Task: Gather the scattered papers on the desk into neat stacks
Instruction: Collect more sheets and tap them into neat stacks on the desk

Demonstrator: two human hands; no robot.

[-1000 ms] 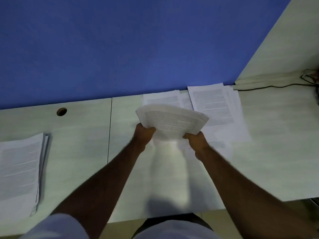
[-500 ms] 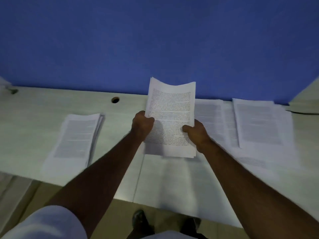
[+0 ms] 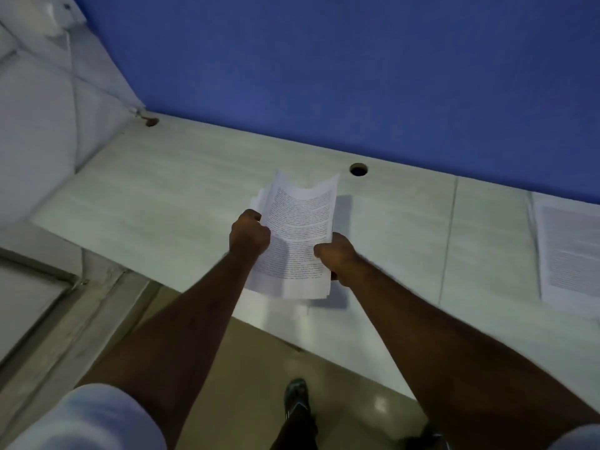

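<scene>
Gripping a bundle of papers (image 3: 297,235) by its two long edges, the left hand (image 3: 249,235) curls round the left side and the right hand (image 3: 336,254) pinches the right side lower down, holding it above the pale desk (image 3: 168,203) near the front edge. Printed text covers the top sheet, which sags in the middle, while the far corners curl upward and the sheets fan out unevenly at the upper left. A separate stack of printed pages (image 3: 571,254) lies flat on the desk well apart to the right, and a round cable hole (image 3: 358,169) sits just beyond the bundle.
</scene>
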